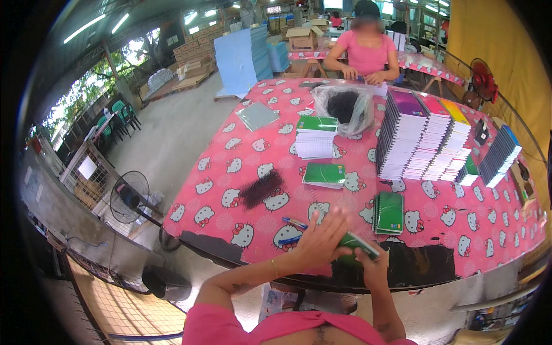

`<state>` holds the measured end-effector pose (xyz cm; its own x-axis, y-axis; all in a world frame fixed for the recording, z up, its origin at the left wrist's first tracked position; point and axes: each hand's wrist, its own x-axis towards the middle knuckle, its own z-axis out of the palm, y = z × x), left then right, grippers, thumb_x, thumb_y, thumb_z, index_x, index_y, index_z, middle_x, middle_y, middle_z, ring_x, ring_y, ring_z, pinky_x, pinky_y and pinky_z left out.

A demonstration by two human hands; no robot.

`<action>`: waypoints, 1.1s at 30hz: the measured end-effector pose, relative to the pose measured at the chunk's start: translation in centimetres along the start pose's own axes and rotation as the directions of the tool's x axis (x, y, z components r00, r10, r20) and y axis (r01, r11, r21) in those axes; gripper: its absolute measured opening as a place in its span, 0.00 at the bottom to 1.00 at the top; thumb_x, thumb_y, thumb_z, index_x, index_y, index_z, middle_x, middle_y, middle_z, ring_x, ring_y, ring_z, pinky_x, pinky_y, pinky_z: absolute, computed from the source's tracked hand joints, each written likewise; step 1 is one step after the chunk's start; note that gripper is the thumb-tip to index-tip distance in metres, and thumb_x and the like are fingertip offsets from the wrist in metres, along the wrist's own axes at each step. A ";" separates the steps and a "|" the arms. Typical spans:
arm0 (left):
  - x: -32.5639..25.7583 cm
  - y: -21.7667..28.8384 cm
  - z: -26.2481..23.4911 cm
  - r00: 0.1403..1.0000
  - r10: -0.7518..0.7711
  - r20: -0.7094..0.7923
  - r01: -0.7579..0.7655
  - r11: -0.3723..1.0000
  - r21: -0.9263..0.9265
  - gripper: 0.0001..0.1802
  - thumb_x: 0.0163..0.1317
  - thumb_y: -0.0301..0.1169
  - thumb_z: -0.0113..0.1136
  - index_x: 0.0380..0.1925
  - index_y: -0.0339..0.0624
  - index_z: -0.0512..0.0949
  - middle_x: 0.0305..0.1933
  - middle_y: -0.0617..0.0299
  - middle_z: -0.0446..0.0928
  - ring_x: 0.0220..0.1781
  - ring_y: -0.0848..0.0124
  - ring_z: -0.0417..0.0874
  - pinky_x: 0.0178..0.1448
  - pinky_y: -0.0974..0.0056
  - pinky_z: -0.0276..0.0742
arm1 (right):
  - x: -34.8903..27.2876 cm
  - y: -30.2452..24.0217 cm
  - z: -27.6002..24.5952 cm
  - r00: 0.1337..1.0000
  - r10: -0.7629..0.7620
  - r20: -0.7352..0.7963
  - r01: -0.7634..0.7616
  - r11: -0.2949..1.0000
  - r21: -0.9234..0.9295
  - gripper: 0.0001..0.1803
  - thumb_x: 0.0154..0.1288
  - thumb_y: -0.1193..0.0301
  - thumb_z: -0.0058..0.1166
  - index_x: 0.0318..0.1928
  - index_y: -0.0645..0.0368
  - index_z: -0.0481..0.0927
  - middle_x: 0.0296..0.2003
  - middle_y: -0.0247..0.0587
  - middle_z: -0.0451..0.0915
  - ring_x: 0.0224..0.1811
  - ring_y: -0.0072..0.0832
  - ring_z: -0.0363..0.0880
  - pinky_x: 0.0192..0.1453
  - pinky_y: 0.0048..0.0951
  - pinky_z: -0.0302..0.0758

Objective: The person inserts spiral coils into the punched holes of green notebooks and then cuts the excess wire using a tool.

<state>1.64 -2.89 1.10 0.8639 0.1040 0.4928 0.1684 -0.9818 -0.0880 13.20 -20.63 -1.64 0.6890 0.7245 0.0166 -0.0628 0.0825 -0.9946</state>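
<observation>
One green notebook [361, 244], lower centre: gripped tilted in right hand [375, 265], probably for steadying beside outstretched left hand [321, 237]; too blurred to tell left's hold.

The left hand [323, 234] is blurred at the fingers; it and the right hand [374, 262] cover parts of the green notebook [363, 245] between them. The right end of a pen [294, 222] is hidden by the left hand. The black contents [344, 107] of the plastic bag [366, 115] merge into one dark mass. The near edge cuts off the wearer's pink top [211, 323].
</observation>
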 end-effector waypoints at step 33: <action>0.1 2.9 2.7 0.990 0.124 0.062 -0.104 0.962 -0.253 0.46 0.69 0.62 0.47 0.72 0.33 0.63 0.77 0.43 0.61 0.82 0.50 0.55 0.80 0.34 0.39 | 1.5 2.8 -1.0 0.992 -0.079 0.093 0.093 0.984 -0.151 0.17 0.65 0.81 0.58 0.55 0.68 0.81 0.44 0.41 0.86 0.45 0.20 0.80 0.51 0.27 0.78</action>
<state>3.49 -5.27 -1.39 0.9058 -0.0087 0.4236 -0.0484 -0.9954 0.0829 14.74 -19.97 -4.47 0.6214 0.7765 0.1047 0.1110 0.0451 -0.9928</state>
